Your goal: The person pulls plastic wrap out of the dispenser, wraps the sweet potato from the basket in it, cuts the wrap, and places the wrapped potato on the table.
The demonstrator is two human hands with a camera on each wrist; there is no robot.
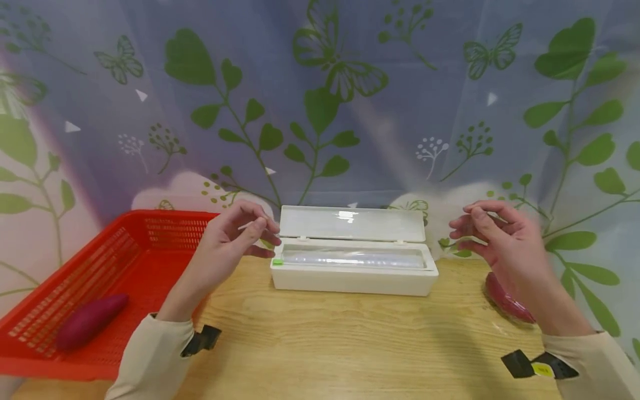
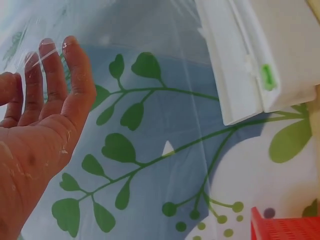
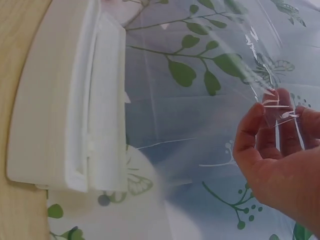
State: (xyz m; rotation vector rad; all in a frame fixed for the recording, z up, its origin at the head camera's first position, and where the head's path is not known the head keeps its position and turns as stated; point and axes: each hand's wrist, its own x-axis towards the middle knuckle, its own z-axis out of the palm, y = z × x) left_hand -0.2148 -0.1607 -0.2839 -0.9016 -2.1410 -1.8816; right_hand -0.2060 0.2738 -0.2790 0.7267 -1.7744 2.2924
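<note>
A clear sheet of plastic wrap (image 3: 272, 107) stretches between my raised hands, barely visible against the curtain. My left hand (image 1: 225, 241) pinches one end between thumb and fingers, near the left end of the white wrap dispenser (image 1: 350, 280). On the other side, beyond the dispenser's right end, my right hand (image 1: 507, 241) pinches the opposite end, and shiny folds show at its fingertips in the right wrist view. The dispenser's lid (image 1: 325, 225) stands up at the back, exposing the roll of wrap (image 1: 350, 259). A green tab (image 1: 277, 261) marks its left front corner.
At the left, a red plastic basket (image 1: 165, 272) holds a purple sweet potato (image 1: 92, 323). Another sweet potato (image 1: 507, 300), glossy with film, lies on the wooden table (image 1: 325, 344), partly behind my right wrist. A leaf-patterned curtain (image 1: 400, 128) hangs close behind the dispenser.
</note>
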